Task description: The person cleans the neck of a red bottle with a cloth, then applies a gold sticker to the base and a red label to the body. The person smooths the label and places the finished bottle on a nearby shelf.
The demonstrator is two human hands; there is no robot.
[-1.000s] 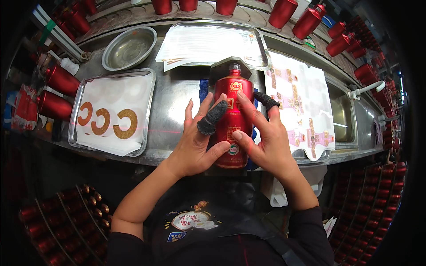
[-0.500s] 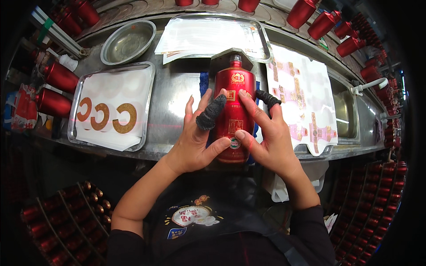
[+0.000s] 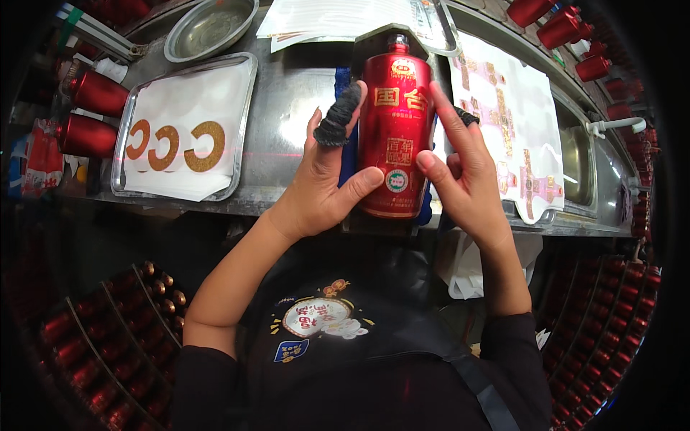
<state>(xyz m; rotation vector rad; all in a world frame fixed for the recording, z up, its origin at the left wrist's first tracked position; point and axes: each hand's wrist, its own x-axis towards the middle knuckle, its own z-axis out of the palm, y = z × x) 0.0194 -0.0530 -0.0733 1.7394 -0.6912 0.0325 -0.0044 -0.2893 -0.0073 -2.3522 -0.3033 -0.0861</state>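
A glossy red bottle [image 3: 397,129] with gold print and a small round green-and-white sticker lies face up in a dark angular cradle [image 3: 368,49], its neck pointing away from me. Blue padding [image 3: 343,80] shows along the cradle's sides. My left hand [image 3: 316,179] grips the bottle's left side, thumb on the lower front and wrapped index finger along the edge. Opposite it, my right hand [image 3: 471,176] holds the right side, index finger stretched along the edge and thumb lower down. Black wraps cover a finger on each hand. The fingertips behind the bottle are hidden.
At left, a metal tray [image 3: 246,93] carries white backing paper with gold C-shaped stickers [image 3: 205,146]. Behind it sits a metal bowl [image 3: 208,30]. White sheets [image 3: 323,21] lie at the back. A label sheet [image 3: 535,115], sink [image 3: 578,161] and faucet [image 3: 614,126] are right. Racked red bottles [image 3: 600,345] stand below.
My fingers have shifted from the bottle's front to its sides, uncovering the gold print. The whole bench sits higher in the view.
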